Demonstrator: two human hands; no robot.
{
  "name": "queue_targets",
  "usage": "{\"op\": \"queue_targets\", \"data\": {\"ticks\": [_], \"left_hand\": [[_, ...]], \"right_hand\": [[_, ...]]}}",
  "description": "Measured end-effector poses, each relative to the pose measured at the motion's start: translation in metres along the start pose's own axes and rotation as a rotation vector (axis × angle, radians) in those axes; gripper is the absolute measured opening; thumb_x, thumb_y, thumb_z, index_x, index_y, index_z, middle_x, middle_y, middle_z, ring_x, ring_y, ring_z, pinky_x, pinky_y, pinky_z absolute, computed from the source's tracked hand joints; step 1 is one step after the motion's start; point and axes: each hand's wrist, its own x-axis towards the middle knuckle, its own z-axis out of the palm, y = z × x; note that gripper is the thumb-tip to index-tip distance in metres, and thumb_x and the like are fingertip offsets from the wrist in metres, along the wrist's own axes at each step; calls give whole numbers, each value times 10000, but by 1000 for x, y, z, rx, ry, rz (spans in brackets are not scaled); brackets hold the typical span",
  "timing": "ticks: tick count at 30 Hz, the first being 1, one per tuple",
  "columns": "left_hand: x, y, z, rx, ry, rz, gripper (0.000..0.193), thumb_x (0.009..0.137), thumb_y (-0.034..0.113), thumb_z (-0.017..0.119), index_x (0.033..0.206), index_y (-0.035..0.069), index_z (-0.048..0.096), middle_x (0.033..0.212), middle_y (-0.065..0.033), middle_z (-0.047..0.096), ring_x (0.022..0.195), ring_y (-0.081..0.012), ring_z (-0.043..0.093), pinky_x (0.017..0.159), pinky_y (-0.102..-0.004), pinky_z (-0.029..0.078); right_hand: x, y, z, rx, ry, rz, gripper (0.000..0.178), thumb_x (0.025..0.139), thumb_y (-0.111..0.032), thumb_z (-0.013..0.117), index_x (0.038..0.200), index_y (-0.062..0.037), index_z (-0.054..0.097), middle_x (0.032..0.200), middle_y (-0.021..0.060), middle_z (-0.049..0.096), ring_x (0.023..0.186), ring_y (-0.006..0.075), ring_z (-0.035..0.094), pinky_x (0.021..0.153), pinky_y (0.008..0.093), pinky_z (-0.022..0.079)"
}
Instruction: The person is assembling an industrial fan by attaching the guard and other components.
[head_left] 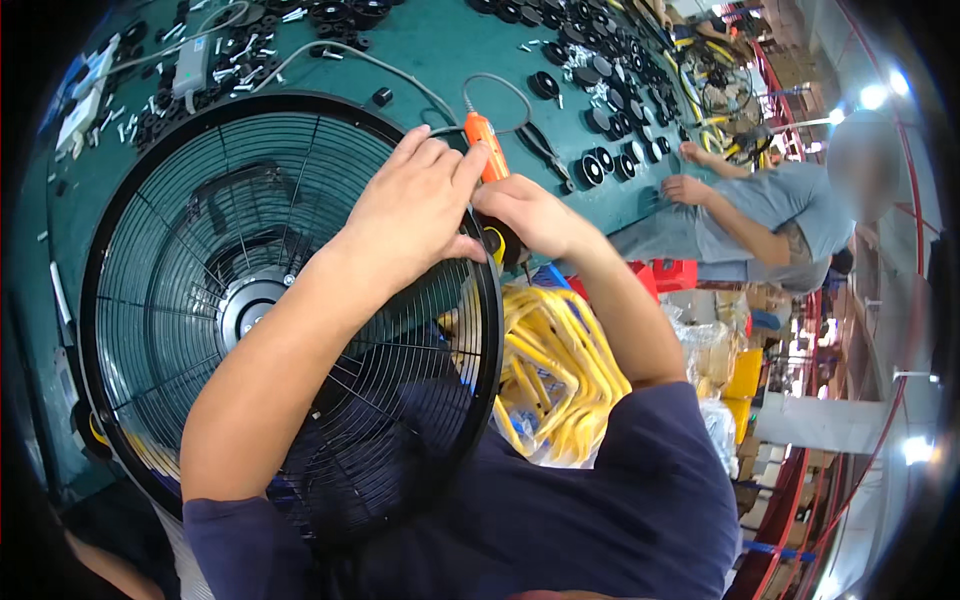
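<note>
Resting half-open left hand [418,190] across two-o'clock rim of fan cage [250,312] over surface [440,30], seemingly to steady it, with right hand [530,215] curled beside, cannot tell if gripping, near orange tool [487,150]

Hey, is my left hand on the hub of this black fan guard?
No, the left hand is up at the guard's rim, away from the hub.

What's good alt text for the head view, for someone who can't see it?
A person's left hand and right hand are at the rim of a round black fan, beside an orange tool. Loose black parts lie on the green table; a co-worker is at right.
</note>
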Motion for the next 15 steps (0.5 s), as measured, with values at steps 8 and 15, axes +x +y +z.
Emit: {"op": "queue_targets", "data": {"ticks": [8, 15], "left_hand": [[12, 11, 11, 24, 78, 91, 963, 633, 406, 851, 1375, -40, 430, 1081, -132, 608, 1126, -296, 564, 1139, -443, 343], [-4, -1, 11, 25, 37, -4, 930, 641, 408, 859, 1351, -36, 454, 1111, -137, 612, 1159, -302, 555, 1157, -460, 325]], "right_hand": [[-47, 5, 34, -171, 601, -202, 279, 956, -189, 466, 1048, 21, 626, 879, 166, 637, 753, 260, 604, 714, 358, 492], [-16, -14, 16, 73, 231, 137, 299, 977, -211, 489, 892, 48, 610, 767, 124, 608, 721, 209, 562, 692, 337, 460]]}}
